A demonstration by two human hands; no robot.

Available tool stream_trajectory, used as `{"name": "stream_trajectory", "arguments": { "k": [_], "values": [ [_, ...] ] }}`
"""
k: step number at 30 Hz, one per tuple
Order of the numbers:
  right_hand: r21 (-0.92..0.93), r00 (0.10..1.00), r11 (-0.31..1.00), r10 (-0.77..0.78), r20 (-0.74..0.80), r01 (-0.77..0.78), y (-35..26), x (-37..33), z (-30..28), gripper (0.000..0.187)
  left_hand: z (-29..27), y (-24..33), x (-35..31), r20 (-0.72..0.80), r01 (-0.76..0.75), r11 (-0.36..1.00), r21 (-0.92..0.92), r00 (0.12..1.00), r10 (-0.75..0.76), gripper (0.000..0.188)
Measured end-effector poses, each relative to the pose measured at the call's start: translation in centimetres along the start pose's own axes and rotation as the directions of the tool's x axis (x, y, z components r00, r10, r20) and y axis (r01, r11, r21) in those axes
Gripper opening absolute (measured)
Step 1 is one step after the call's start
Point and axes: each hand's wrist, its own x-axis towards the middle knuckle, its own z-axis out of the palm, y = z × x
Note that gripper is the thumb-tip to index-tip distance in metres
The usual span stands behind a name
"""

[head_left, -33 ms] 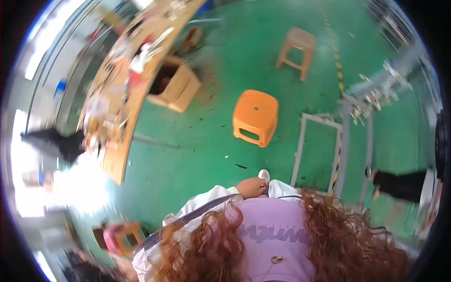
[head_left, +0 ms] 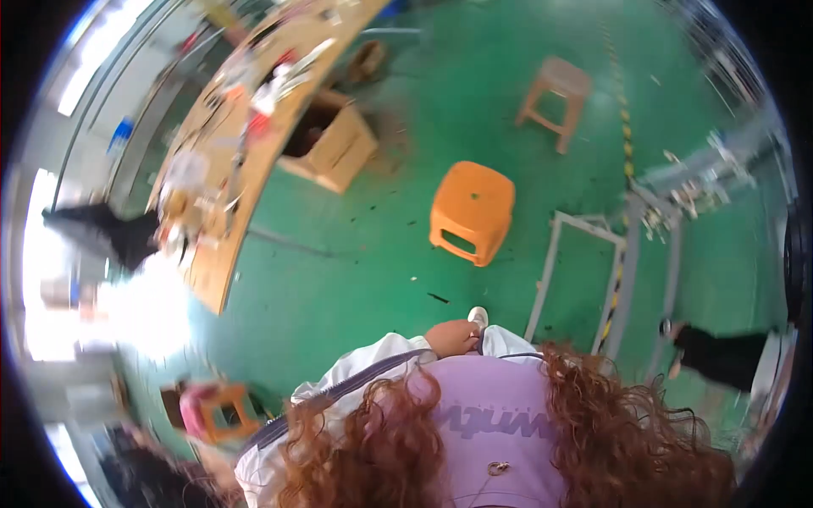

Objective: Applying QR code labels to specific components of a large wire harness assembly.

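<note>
In front of my waist is my left hand (head_left: 453, 338), at the end of a white sleeve (head_left: 360, 360) with a dark stripe. Its fingers curl closed beside a dark trim at the middle of my body; whatever they may hold is too small and hidden to name. White cloth (head_left: 508, 340) continues to the right of it. My right hand does not show. Just beyond the left hand, one white shoe (head_left: 478, 317) rests on the green floor (head_left: 364, 322). Ahead stands an orange plastic stool (head_left: 476, 203), out of reach of the hand.
A cluttered wooden workbench (head_left: 212, 275) runs along the left, with an open cardboard box (head_left: 343, 157) beside it. A second stool (head_left: 563, 80) stands farther off. Grey metal frames (head_left: 550, 267) are on the right, near another person's dark-sleeved arm (head_left: 720, 356). Another person sits at lower left.
The view has turned slightly, so the bench, box and stools sit a little farther right. My left hand stays at my waist.
</note>
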Motion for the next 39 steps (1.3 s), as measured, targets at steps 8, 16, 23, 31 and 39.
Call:
{"name": "stream_trajectory", "arguments": {
  "k": [8,16,23,31,39],
  "values": [
    [-0.125,0.999,0.991,-0.044,0.015,0.045,-15.0,13.7,-6.2,0.018,-1.7,-5.5,-5.3,-0.179,0.171,0.956,-0.237,0.960,-0.216,0.024],
    [-0.125,0.888,0.885,-0.426,0.174,0.449,-35.9,17.1,7.0,0.015,-12.0,-16.2,-5.6,-0.173,0.105,0.963,-0.249,0.973,-0.151,0.026],
    [-0.719,0.684,-0.056,-0.264,0.680,0.693,-48.1,12.8,14.9,0.026,-27.7,-26.2,-10.3,-0.316,0.076,0.989,-0.126,0.942,-0.112,0.028],
    [-0.388,0.847,0.781,-0.532,-0.001,0.490,-64.9,18.4,11.4,0.013,-39.2,-35.5,-11.1,-0.232,0.181,0.975,-0.125,0.950,-0.206,0.025],
    [-0.187,0.594,0.633,-0.772,-0.227,0.751,-104.5,30.3,12.3,0.024,-48.5,-42.2,-5.9,-0.412,0.232,0.840,-0.491,0.788,-0.458,0.027]
  ]
}}
